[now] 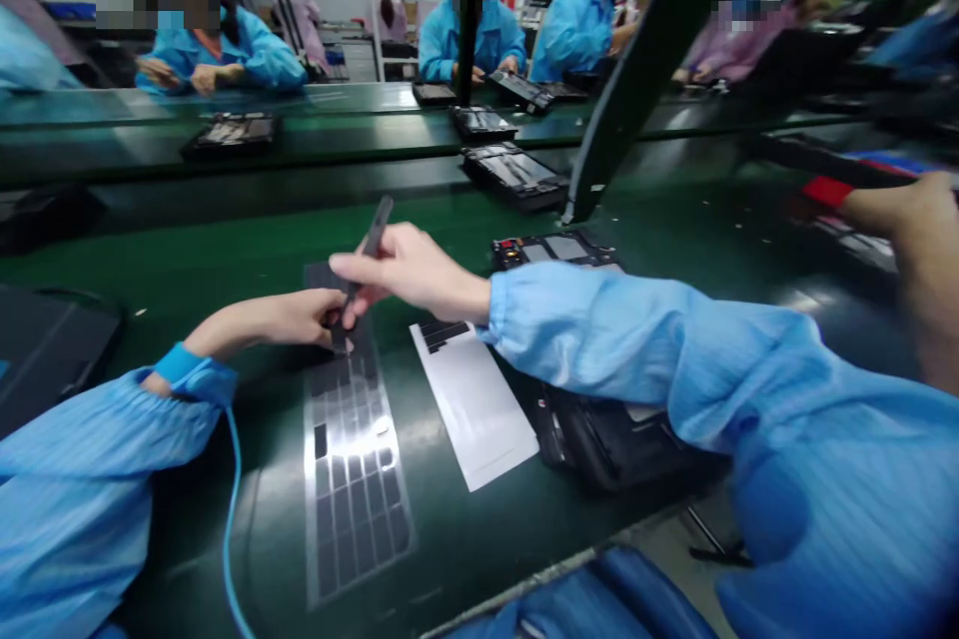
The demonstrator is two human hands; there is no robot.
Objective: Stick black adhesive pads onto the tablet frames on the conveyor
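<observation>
Pinching dark tweezers point(369, 242), the right hand point(411, 270) sits above a black-pad sheet point(354, 484); the left hand point(289, 318) curls at its top edge, hold unclear.

Black devices point(514, 176) on green conveyor point(352, 128)

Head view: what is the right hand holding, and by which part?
The right hand holds black tweezers around their middle, pinched between thumb and fingers, tips pointing down.
</observation>
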